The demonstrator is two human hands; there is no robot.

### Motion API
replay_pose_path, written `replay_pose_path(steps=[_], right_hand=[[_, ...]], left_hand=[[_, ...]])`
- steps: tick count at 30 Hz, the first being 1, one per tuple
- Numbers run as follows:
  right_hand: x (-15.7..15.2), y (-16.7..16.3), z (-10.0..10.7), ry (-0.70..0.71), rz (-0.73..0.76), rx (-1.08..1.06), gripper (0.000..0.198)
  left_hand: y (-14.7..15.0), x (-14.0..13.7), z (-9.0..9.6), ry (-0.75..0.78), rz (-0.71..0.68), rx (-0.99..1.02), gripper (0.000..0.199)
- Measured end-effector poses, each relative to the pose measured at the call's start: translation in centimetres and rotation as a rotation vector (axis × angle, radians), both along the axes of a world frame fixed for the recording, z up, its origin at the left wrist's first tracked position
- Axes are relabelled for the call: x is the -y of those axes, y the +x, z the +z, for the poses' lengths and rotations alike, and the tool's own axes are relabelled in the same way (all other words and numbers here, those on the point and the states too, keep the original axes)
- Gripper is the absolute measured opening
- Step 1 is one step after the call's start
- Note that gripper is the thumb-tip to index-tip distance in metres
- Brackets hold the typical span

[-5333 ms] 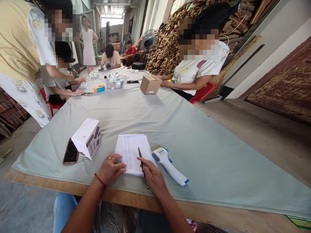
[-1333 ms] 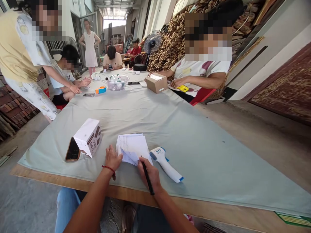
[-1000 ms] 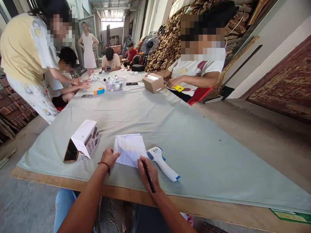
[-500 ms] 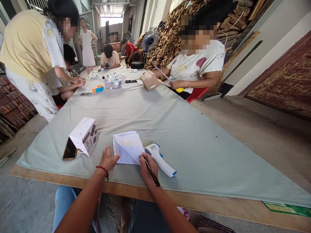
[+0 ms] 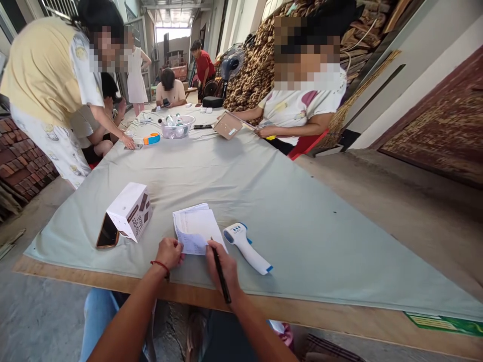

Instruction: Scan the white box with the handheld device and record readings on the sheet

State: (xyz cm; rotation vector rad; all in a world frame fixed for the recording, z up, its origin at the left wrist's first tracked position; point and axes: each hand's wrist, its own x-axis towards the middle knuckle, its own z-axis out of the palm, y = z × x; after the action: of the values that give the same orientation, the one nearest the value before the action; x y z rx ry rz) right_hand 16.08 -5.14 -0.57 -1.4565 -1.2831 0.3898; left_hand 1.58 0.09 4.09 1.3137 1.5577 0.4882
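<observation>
A stack of white paper sheets (image 5: 196, 225) lies on the cloth in front of me, its top page curling up at the lower left corner. My left hand (image 5: 169, 252) is closed at that corner, fingertips pinching the page edge. A black pen (image 5: 222, 277) slants through the closed fingers of my right hand (image 5: 228, 269), which rests against the lower right of the sheets. Just right of the paper lies a white and blue infrared thermometer (image 5: 249, 250). On the left, a dark phone (image 5: 107, 233) leans against a white printed box (image 5: 132, 208).
A grey-green cloth (image 5: 320, 241) covers the long table. Farther along stand a clear plastic basin (image 5: 177, 129) of bottles and a blue-orange object (image 5: 152, 139). At right a seated person (image 5: 305, 100) holds a cardboard box (image 5: 228, 125); another person (image 5: 45, 70) bends over at left.
The top page has come down flatter. My left fingers have closed at its corner, and my right hand with the pen has shifted left. The cardboard box has tilted; the person at left reaches lower.
</observation>
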Motion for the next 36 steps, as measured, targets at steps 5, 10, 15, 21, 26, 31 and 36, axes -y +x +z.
replay_pose_path(steps=[5, 10, 15, 21, 26, 31, 36], right_hand=[[0.6, -3.0, 0.0, 0.115, 0.189, 0.122, 0.030], [0.2, -2.4, -0.8, 0.194, 0.321, 0.300, 0.029], [0.8, -1.2, -0.6, 0.221, 0.364, 0.350, 0.028], [1.8, -2.3, -0.9, 0.205, 0.392, 0.321, 0.026], [1.8, -2.5, -0.9, 0.171, 0.417, 0.329, 0.022], [2.0, -2.5, -0.6, 0.161, 0.420, 0.367, 0.021], [2.1, -2.5, -0.5, 0.186, 0.415, 0.403, 0.020]], left_hand=[[-0.8, 0.4, -0.1, -0.029, -0.034, 0.034, 0.026], [-2.6, 0.2, -0.2, -0.036, -0.040, 0.040, 0.022], [-4.0, 0.2, -0.4, -0.044, -0.080, 0.060, 0.020], [-5.4, 0.5, -0.8, -0.026, -0.143, 0.024, 0.034], [-5.7, 0.9, -0.1, 0.211, -0.213, -0.323, 0.043], [-6.0, 0.1, -1.1, 0.689, -0.281, -0.469, 0.032], [-6.4, -2.2, -3.1, 0.836, -0.571, -0.476, 0.079]])
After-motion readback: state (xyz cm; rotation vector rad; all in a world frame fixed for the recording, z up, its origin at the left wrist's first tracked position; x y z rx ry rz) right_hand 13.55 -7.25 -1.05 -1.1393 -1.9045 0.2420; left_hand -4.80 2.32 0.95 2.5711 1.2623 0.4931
